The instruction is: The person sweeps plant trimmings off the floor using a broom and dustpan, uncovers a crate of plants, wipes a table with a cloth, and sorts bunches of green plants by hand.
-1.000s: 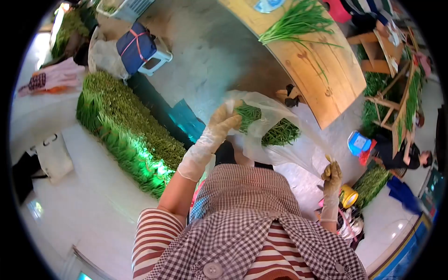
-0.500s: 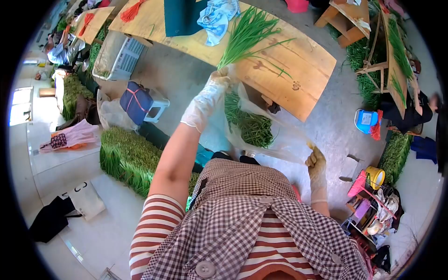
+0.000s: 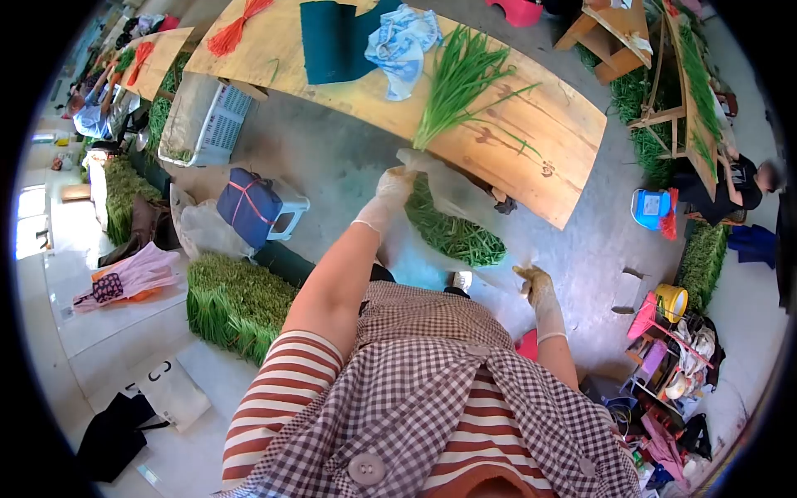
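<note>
Head view, looking down past a checked apron (image 3: 432,324) and red-and-white striped sleeves: the wearer's left hand (image 3: 393,184), in a pale translucent glove, is closed on the gathered edge of a clear plastic bag (image 3: 442,184) at the centre. The right hand (image 3: 537,287), gloved and stained at the fingers, is raised near the bag's opposite side, one finger extended; whether it pinches the thin film cannot be told. Between the hands, a mass of cut greens (image 3: 457,235) shows at the bag, though it is unclear whether it lies inside or behind the plastic. Just beyond the left hand, the pale ends of a fanned bunch of long green stalks (image 3: 457,83) rest at the near edge of a wooden table (image 3: 573,124). Farther along that table lie a blue-and-white cloth (image 3: 403,50), a dark green sheet (image 3: 332,46) and red strands (image 3: 239,31). On the left are a white stool (image 3: 290,212) with a tied dark blue bundle (image 3: 247,205), and a long bank of stacked greens (image 3: 237,303). Toward the right stand a blue bucket (image 3: 651,210) and a yellow bucket (image 3: 671,304), with another person (image 3: 735,184) in dark clothing seated beyond.
</note>
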{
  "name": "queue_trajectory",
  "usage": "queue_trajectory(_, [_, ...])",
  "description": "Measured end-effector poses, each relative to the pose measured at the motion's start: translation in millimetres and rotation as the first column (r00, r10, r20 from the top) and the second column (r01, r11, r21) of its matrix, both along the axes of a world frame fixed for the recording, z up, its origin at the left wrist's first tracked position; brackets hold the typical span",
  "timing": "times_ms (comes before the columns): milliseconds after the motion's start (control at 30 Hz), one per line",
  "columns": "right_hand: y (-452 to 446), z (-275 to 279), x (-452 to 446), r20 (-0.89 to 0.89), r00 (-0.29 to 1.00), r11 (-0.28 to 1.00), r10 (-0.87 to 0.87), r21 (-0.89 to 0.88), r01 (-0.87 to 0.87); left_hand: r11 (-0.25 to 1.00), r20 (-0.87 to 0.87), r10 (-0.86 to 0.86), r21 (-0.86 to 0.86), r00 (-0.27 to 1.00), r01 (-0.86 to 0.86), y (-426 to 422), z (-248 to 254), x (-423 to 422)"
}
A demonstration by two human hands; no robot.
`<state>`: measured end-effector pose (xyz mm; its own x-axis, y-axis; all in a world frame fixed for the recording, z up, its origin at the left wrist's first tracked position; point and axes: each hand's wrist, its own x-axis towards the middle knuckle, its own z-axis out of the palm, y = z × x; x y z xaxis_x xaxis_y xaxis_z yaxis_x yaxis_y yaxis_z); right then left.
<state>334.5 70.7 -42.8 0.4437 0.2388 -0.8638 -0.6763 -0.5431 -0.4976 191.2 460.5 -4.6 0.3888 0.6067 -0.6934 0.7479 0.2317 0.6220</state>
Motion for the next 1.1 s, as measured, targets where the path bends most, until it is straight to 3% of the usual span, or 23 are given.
queue_trajectory(33, [6.3,21.4,-16.8,-0.098,0.982,0.986,-0.164,0.026,0.168,1.000,0.008,0.006,-0.004,1.000,-0.006,8.0,-4.8,-5.8])
queue_trajectory(100, [7.7,53.1,-39.7,-0.059,0.980,0.981,-0.192,0.030,0.194,0.998,0.045,0.063,0.008,0.997,-0.063,17.3,-18.4,-10.8])
queue_trajectory(133, [0.2,61.7,-48.1,-0.043,0.978,0.978,-0.204,0.024,0.205,0.999,0.056,0.009,-0.031,0.998,-0.008,22.3,-9.0,-11.1])
queue_trajectory(167, [-12.2,51.9,-53.6,0.018,0.945,0.945,-0.328,-0.008,0.328,0.997,0.067,-0.043,-0.068,0.997,0.047,27.2,0.6,-11.0])
queue_trajectory(233, [-17.8,37.0,-61.1,0.165,0.951,0.946,-0.261,-0.153,0.286,0.985,0.067,-0.147,-0.077,0.987,0.152,38.6,3.8,-10.6])
queue_trajectory(300, [-24.6,20.6,-59.7,0.246,0.935,0.920,-0.256,-0.234,0.313,0.982,0.034,-0.112,-0.150,0.993,0.115,47.6,-4.0,-9.7])
queue_trajectory(400, [-46.1,-0.1,-47.7,0.141,0.986,0.965,-0.094,-0.229,0.125,0.980,0.060,-0.088,-0.174,0.994,0.098,50.0,-1.5,-11.9])
queue_trajectory(433, [-51.8,7.3,-44.7,-0.049,0.998,0.981,0.045,-0.186,-0.053,0.981,0.082,-0.082,-0.170,0.993,0.095,47.8,7.3,-13.9])
queue_trajectory(533, [-61.1,24.5,-63.7,-0.291,0.955,0.998,-0.058,-0.049,0.045,0.944,0.198,-0.209,-0.214,0.958,0.250,42.0,35.0,-12.7])
queue_trajectory(633, [-57.4,15.6,-72.9,-0.194,0.972,0.984,-0.130,-0.147,0.102,0.986,0.146,-0.075,-0.139,0.986,0.096,45.4,5.1,-3.9])
queue_trajectory(733, [-58.8,-30.9,-40.0,0.119,0.972,0.954,-0.202,-0.199,0.222,0.988,0.110,0.036,-0.155,0.993,-0.019,52.1,-35.2,6.1])
queue_trajectory(767, [-80.7,-71.4,-24.8,0.351,0.937,0.952,-0.006,-0.284,0.112,0.987,0.122,0.005,-0.160,0.993,0.015,57.1,-56.6,4.7])
queue_trajectory(800, [-103.6,-112.6,-9.8,0.534,0.819,0.898,0.212,-0.437,0.053,0.979,0.171,0.056,-0.203,0.984,-0.021,56.2,-67.3,6.0])
queue_trajectory(833, [-48.4,-58.4,-6.0,0.477,0.400,0.567,0.783,-0.811,-0.143,0.967,0.214,0.111,-0.247,0.971,-0.056,53.9,-77.4,4.9])
queue_trajectory(867, [24.4,13.3,-2.5,0.066,-0.077,0.080,0.995,-0.975,0.207,0.954,0.255,0.164,-0.288,0.953,-0.087,52.2,-87.2,4.7])
queue_trajectory(933, [97.6,25.3,-1.0,0.369,-0.288,0.405,0.884,-0.912,0.073,0.967,0.226,0.109,-0.249,0.968,-0.050,49.1,-84.7,8.3])
queue_trajectory(967, [110.9,-14.4,-7.8,0.468,-0.138,0.422,0.873,-0.866,-0.268,0.972,0.209,0.083,-0.231,0.974,-0.033,46.3,-79.3,8.7])
queue_trajectory(1000, [122.5,-59.0,-19.5,0.504,0.040,0.435,0.863,-0.699,-0.567,0.970,0.221,0.082,-0.240,0.972,-0.027,43.6,-75.0,8.7])
queue_trajectory(1067, [171.7,-102.3,-47.4,0.550,0.220,0.483,0.805,-0.393,-0.783,0.968,0.250,0.082,-0.250,0.965,-0.018,41.2,-70.0,8.4])
queue_trajectory(1100, [195.9,-120.5,-47.7,0.432,0.184,0.348,0.883,-0.339,-0.874,0.966,0.250,0.073,-0.258,0.965,-0.006,41.4,-74.9,6.1])
